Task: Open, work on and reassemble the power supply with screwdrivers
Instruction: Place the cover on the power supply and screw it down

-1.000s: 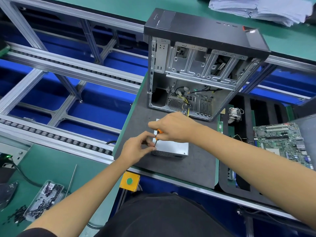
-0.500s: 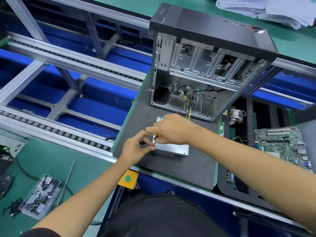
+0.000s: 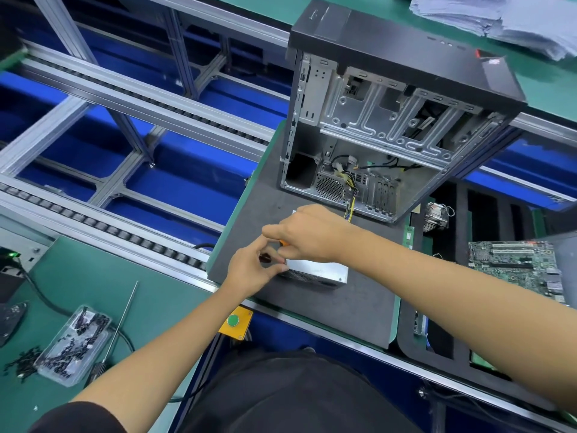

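At frame centre, the silver metal power supply box (image 3: 315,271) is unmoved on the dark worktop mat (image 3: 359,307). The orange-handled screwdriver (image 3: 283,242) remains gripped by the right hand (image 3: 307,234); the left hand (image 3: 249,271) fingers pinch beside its tip: unscrewing likely continues.

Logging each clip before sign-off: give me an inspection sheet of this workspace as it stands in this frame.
Surface: dark foam mat on a green-edged pallet; green bench mat to the left.
Job's things: silver power supply lying on the foam mat; orange-handled screwdriver at its left end.
Clutter: clear tray of black screws, loose screws, long-shaft screwdriver, motherboard, heatsink.
Grippers: right hand grips the screwdriver; left hand pinches near its tip.
Cables: yellow-black wire bundle hanging from the open PC case; black cable on the bench.
Surroundings: roller conveyor rails, stacked papers.
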Demonstrator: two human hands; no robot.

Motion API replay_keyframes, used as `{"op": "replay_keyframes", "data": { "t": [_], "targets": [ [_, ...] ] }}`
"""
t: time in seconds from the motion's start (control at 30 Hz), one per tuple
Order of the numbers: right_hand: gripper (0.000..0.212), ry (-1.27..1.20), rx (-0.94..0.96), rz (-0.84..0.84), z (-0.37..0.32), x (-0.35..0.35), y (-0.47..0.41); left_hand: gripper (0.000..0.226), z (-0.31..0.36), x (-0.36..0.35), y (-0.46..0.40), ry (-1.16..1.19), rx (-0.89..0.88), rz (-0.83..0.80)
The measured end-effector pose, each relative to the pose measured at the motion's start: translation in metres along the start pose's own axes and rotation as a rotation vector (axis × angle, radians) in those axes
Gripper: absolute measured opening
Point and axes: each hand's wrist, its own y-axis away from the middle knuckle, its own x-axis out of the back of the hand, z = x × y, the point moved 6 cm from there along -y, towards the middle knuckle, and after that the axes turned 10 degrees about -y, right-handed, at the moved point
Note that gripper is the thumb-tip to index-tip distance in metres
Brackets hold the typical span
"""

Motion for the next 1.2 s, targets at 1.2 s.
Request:
{"op": "replay_keyframes", "data": {
  "t": [1.2],
  "targets": [
    [0.019, -0.24, -0.182, 0.02, 0.014, -0.002, -0.015, 0.017, 0.007, 0.006, 0.004, -0.224, -0.224, 0.034]
  ]
}}
